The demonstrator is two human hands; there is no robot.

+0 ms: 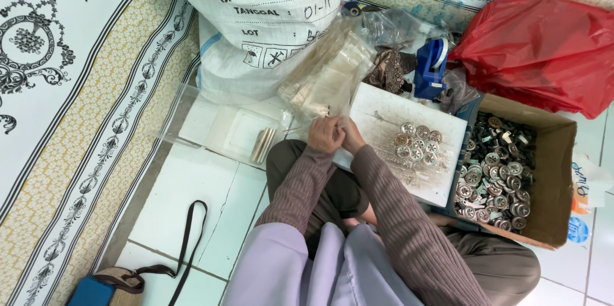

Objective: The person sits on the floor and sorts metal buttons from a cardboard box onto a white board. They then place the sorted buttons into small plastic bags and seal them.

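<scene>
Sitting cross-legged on the tiled floor point(192, 197), the person is seen from above, with the white board point(448, 124) across the lap taken as landmark. Nearest the camera, well short of the board, a pale lilac cloth point(300, 267) is draped over the chest, and striped brown sleeves point(396, 216) are stretched forward from it. At the board's near left corner the left hand point(325, 133) and the right hand point(350, 134) are pressed together, both clenched on the lower end of a bundle of clear plastic sleeves point(326, 76); whether one sleeve or several are pinched cannot be told. The bundle is fanned up and away from the hands, past the board's left edge.

On the board itself, right of the hands, a small cluster of round silver metal discs point(419, 143) is laid flat in close rows. Just beyond the board's right edge, a cardboard box point(556, 172) is filled with many more of the same discs, mixed with darker parts. Left of the board, a clear plastic tray point(224, 127) is set on the floor with a few thin sticks in it.

Past the board's far edge, a blue tape dispenser point(430, 66) is stood among crumpled plastic bags. Further off, a large white woven sack point(256, 18) is placed at the far left of the board, and a red plastic bag point(543, 50) at the far right. Well to the near left, a strapped bag point(102, 287) is left on the floor beside the patterned mat point(77, 88).
</scene>
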